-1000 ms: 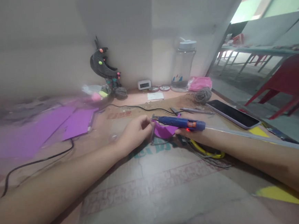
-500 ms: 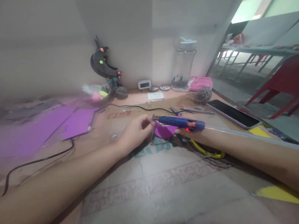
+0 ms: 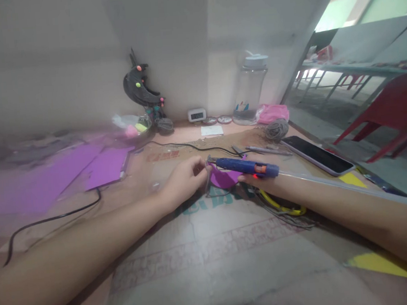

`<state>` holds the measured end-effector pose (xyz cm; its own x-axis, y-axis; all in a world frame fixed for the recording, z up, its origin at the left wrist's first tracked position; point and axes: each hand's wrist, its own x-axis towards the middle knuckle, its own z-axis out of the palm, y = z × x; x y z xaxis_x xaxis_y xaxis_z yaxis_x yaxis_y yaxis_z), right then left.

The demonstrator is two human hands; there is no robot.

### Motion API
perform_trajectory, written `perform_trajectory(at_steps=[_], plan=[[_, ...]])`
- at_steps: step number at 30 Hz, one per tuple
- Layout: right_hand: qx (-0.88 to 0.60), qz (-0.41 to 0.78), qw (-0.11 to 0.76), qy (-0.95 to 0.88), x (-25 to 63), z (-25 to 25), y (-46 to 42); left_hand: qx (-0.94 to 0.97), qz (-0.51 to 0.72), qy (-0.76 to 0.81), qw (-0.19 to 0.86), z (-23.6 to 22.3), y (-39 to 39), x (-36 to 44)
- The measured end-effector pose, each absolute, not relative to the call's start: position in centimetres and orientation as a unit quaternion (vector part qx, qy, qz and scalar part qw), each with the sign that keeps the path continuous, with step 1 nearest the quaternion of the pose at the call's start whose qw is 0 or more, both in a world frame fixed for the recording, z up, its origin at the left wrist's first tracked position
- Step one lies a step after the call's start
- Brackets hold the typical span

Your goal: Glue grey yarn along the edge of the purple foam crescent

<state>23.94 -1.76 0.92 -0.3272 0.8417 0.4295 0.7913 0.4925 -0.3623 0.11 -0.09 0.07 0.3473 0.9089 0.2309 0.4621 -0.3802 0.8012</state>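
Observation:
My right hand [image 3: 258, 182] grips a blue hot glue gun [image 3: 247, 166] with an orange trigger and a red light; its nozzle points left. Under the nozzle lies a small purple foam piece [image 3: 222, 179]. My left hand [image 3: 184, 178] is closed in a pinch at the edge of that piece, right beside the glue gun's tip, with a thin grey string hanging from the fingers. Both forearms rest on a cardboard sheet [image 3: 211, 250] on the table.
Purple foam sheets [image 3: 67, 172] and a black cable [image 3: 53, 218] lie at the left. A phone [image 3: 316, 155], twine ball [image 3: 275, 129], clear jug [image 3: 250, 90], small clock [image 3: 196, 115], bowl [image 3: 133, 127] and black moon ornament [image 3: 138, 87] stand behind. Yellow scissors [image 3: 281, 207] lie under my right wrist.

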Motion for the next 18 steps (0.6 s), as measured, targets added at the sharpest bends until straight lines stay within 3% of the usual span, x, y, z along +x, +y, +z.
perform_trajectory(at_steps=[18], plan=[[-0.498, 0.053, 0.305, -0.81, 23.89, 1.1, -1.7, 0.756, 0.359, 0.441, 0.323, -0.11, 0.09, -0.07]])
